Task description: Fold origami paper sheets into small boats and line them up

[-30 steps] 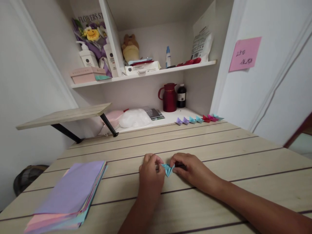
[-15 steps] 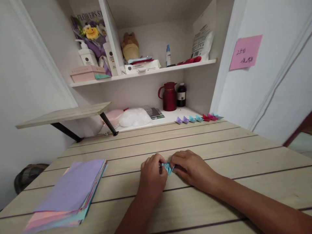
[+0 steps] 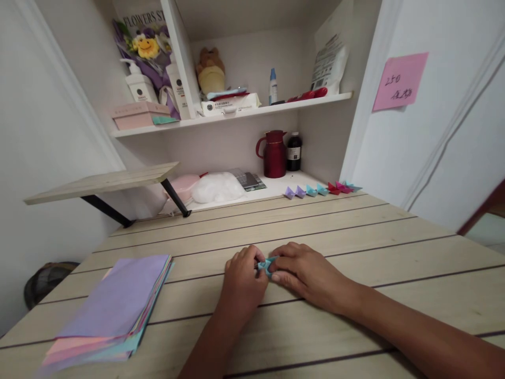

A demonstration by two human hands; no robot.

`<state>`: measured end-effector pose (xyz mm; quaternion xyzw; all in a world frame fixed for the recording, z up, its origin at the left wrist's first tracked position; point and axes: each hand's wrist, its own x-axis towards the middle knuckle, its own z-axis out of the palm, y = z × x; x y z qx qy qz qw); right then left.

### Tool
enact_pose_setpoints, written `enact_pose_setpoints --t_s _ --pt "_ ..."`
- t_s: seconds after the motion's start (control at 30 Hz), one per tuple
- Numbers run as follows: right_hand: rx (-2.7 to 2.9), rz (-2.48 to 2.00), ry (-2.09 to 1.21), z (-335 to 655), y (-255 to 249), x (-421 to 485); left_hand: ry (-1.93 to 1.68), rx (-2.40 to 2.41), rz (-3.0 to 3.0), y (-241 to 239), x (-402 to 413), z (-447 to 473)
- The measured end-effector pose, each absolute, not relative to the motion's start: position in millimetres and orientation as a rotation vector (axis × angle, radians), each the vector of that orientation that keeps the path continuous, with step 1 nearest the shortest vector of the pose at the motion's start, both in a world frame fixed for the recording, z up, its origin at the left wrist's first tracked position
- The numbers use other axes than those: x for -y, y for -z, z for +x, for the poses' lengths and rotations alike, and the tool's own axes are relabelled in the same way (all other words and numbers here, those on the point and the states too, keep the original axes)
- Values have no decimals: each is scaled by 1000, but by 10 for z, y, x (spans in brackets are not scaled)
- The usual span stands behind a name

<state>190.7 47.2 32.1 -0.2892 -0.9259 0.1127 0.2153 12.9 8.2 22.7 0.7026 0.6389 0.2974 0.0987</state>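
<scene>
A small folded piece of light blue paper (image 3: 266,266) is between my two hands, low over the middle of the wooden table (image 3: 335,337). My left hand (image 3: 245,276) pinches its left side between thumb and fingers. From the right, my right hand (image 3: 302,271) grips the other side, its thumb at the near edge and its fingertips over the top. Fingers cover part of the paper, so its full shape cannot be seen.
At the left lies a stack of coloured paper sheets (image 3: 118,300), purple on top. Several small folded paper boats (image 3: 321,190) stand in a row along the far edge. Behind them are a red jug (image 3: 274,155) and a dark bottle (image 3: 294,152). A small raised shelf (image 3: 102,181) stands at the back left.
The blue paper has shifted slightly left and turned, its pointed near end no longer showing. My right hand has moved a little left, with its thumb now at the paper's near edge.
</scene>
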Motion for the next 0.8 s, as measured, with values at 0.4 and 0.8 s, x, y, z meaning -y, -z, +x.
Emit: enact_pose_setpoints --t_s 0.4,0.8 --pt "2527 -814 -368 1924 -249 -514 -722 -1817 2102 -280 -39 79" --pt "2499 -790 -484 1903 -257 -485 -727 -1867 2069 -206 -54 113"
